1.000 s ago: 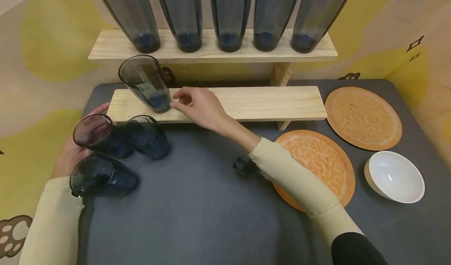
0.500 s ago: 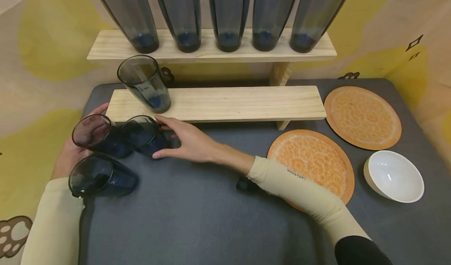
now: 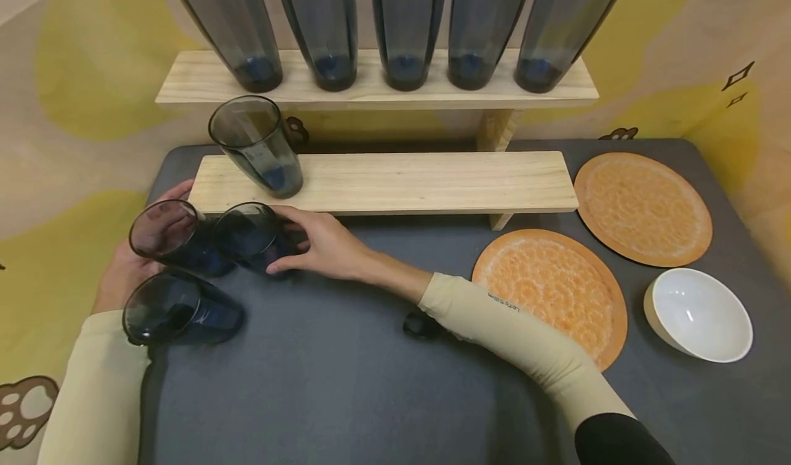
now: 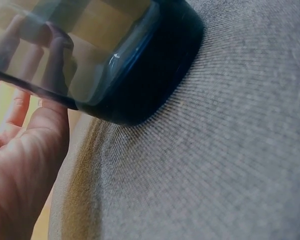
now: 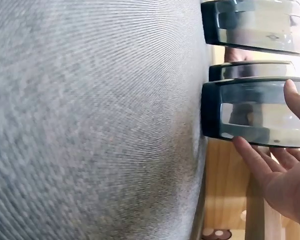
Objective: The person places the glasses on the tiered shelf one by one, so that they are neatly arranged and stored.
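Note:
My right hand (image 3: 334, 245) curves its thumb and fingers round a dark blue-tinted drinking glass (image 3: 253, 235), upright on the grey table below the lower shelf. In the right wrist view the thumb and fingers (image 5: 250, 155) lie on opposite sides of that glass (image 5: 255, 112). My left hand (image 3: 126, 273) stays at the table's left edge, partly hidden behind a second glass (image 3: 173, 235) and seen through it. Its fingers are relaxed in the left wrist view, beside a glass (image 4: 134, 75); contact is unclear. A third glass (image 3: 185, 310) stands nearer me.
One more glass (image 3: 259, 149) stands at the left end of the lower wooden shelf (image 3: 432, 180). Several matching glasses line the upper shelf (image 3: 377, 97). To the right lie two round orange placemats (image 3: 556, 293) and a white bowl (image 3: 698, 314).
My right hand has come away from the glass on the lower shelf, down and left to a glass on the table, and closed round it. The left hand has kept its place.

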Available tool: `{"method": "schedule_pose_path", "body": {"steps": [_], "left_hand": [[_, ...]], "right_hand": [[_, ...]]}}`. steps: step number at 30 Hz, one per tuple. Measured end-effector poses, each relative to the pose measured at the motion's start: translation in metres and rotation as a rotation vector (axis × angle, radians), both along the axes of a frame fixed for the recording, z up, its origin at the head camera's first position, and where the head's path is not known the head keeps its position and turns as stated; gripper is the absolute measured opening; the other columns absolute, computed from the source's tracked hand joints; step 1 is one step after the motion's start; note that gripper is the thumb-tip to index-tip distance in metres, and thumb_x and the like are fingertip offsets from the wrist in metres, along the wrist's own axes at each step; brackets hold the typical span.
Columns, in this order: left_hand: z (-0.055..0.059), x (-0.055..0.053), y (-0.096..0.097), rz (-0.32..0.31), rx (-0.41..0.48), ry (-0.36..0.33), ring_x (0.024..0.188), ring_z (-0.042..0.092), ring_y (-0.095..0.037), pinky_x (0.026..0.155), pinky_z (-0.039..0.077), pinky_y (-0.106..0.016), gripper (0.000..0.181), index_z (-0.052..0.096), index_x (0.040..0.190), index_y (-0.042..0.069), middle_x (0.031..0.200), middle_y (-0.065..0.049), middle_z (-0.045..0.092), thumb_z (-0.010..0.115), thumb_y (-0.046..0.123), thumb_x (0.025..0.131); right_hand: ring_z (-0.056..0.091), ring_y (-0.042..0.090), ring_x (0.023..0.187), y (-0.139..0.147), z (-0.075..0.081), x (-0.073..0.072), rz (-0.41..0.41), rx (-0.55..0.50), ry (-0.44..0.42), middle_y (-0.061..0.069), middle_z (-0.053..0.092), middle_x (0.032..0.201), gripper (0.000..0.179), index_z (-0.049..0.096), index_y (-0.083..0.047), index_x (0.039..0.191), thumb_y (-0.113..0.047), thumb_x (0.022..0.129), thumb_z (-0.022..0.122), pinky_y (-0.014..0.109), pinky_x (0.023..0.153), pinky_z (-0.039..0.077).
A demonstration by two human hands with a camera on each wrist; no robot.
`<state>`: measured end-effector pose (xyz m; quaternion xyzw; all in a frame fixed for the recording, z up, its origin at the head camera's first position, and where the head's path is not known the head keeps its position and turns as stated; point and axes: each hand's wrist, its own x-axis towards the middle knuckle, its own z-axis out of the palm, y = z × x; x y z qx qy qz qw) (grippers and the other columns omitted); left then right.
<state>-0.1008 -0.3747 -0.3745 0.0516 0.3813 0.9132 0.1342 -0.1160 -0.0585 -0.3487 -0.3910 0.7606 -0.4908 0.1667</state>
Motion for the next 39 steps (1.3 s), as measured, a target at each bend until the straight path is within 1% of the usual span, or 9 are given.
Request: {"method": "schedule_pose_path", "body": {"steps": [6,10,15,19,24,27,30,32,39], "left_hand": [[-0.003,0.002,-0.002,-0.027,0.018,0.033,0.104,0.067,-0.025,0.085,0.054,-0.03,0.044,0.055,0.134,0.002,0.122,-0.017,0.066,0.035,-0.014,0.099],[-0.005,0.004,-0.002,-0.033,0.01,0.055,0.106,0.066,-0.024,0.087,0.053,-0.029,0.044,0.054,0.135,0.002,0.123,-0.017,0.066,0.034,-0.013,0.099],[-0.005,0.004,-0.001,-0.03,0.027,0.045,0.105,0.067,-0.025,0.086,0.054,-0.03,0.043,0.054,0.135,0.001,0.122,-0.018,0.066,0.035,-0.013,0.099],[-0.003,0.004,0.001,-0.017,0.038,0.04,0.103,0.068,-0.027,0.085,0.054,-0.031,0.043,0.055,0.134,-0.001,0.12,-0.019,0.066,0.035,-0.015,0.099],[-0.001,0.004,0.004,-0.003,0.0,0.057,0.104,0.067,-0.025,0.085,0.054,-0.029,0.041,0.056,0.133,0.0,0.121,-0.018,0.066,0.044,-0.014,0.097],[-0.001,0.004,0.003,-0.001,0.005,0.038,0.105,0.067,-0.025,0.086,0.054,-0.03,0.042,0.056,0.133,0.0,0.122,-0.017,0.066,0.042,-0.014,0.097],[-0.003,0.003,0.001,0.001,0.018,0.02,0.105,0.067,-0.026,0.086,0.054,-0.03,0.043,0.056,0.134,0.0,0.122,-0.017,0.066,0.036,-0.015,0.098],[-0.004,0.003,0.0,0.004,0.016,0.008,0.104,0.067,-0.025,0.085,0.054,-0.03,0.043,0.056,0.133,0.001,0.121,-0.017,0.066,0.037,-0.015,0.098],[-0.006,0.001,0.0,-0.01,0.01,0.033,0.103,0.068,-0.024,0.085,0.054,-0.029,0.042,0.057,0.132,0.0,0.12,-0.017,0.067,0.037,-0.014,0.098]], "right_hand": [[0.057,0.01,0.12,-0.001,0.0,0.001,-0.023,-0.008,-0.04,0.007,0.049,0.146,0.086,0.041,-0.009,0.148,-0.023,0.075,0.086,0.016,0.082,0.051],[0.059,0.009,0.117,0.0,0.0,0.003,-0.041,-0.003,-0.028,0.007,0.052,0.143,0.086,0.043,-0.009,0.146,-0.024,0.074,0.087,0.014,0.081,0.051],[0.061,0.006,0.114,0.007,0.0,0.006,-0.06,0.006,-0.009,0.007,0.055,0.14,0.086,0.046,-0.007,0.144,-0.025,0.071,0.089,0.011,0.081,0.049],[0.061,0.008,0.114,0.018,0.001,0.009,-0.051,-0.029,-0.002,0.007,0.056,0.138,0.084,0.048,-0.007,0.142,-0.021,0.071,0.089,0.013,0.082,0.05],[0.061,0.01,0.115,0.031,0.0,0.013,-0.045,-0.092,-0.017,0.008,0.059,0.136,0.083,0.049,-0.007,0.142,-0.015,0.07,0.089,0.017,0.083,0.052],[0.062,0.01,0.115,0.038,0.001,0.015,-0.049,-0.113,-0.028,0.007,0.06,0.134,0.082,0.05,-0.008,0.141,-0.013,0.069,0.09,0.02,0.084,0.053],[0.063,0.011,0.113,0.045,0.005,0.016,-0.057,-0.129,-0.021,0.007,0.061,0.133,0.082,0.052,-0.007,0.141,-0.013,0.069,0.09,0.02,0.084,0.053],[0.063,0.013,0.113,0.048,0.009,0.016,-0.067,-0.142,-0.013,0.008,0.061,0.133,0.081,0.052,-0.006,0.14,-0.013,0.069,0.09,0.02,0.083,0.053],[0.064,0.013,0.113,0.062,0.026,0.016,-0.117,-0.191,-0.024,0.011,0.06,0.134,0.08,0.051,-0.002,0.14,-0.009,0.07,0.089,0.021,0.081,0.054]]}}
